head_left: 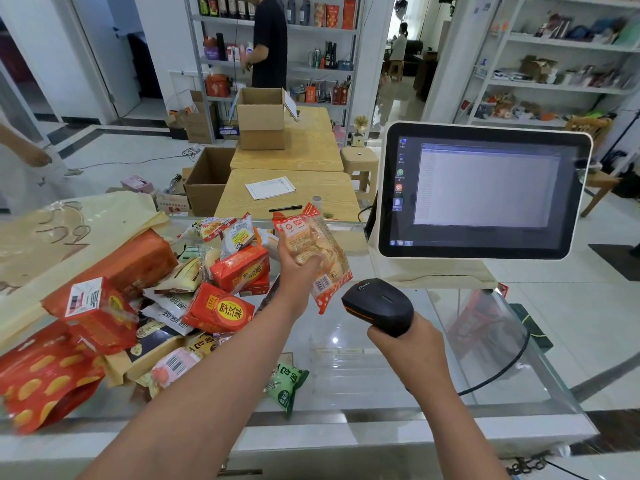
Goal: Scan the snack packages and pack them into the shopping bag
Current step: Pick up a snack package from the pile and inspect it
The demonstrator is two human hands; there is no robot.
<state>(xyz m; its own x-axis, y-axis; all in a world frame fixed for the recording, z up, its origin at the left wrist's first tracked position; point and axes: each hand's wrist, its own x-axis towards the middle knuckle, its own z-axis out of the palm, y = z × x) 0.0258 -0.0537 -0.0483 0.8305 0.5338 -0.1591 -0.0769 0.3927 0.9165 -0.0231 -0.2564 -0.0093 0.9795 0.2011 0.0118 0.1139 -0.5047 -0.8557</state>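
My left hand [297, 268] holds up a clear bread package with red dotted ends [313, 247], its barcode facing down toward the scanner. My right hand [403, 336] grips a black handheld barcode scanner [379, 304] just below and right of the package, a small gap between them. A heap of snack packages [207, 289] lies on the glass counter [381, 368] to the left. A beige paper shopping bag [59, 237] lies flat at the far left behind the heap.
A white checkout screen [481, 192] stands at the right on the counter. A green snack packet [285, 386] lies alone near the front edge. Wooden tables with cardboard boxes [261, 119] stand beyond; a person stands at the back shelves.
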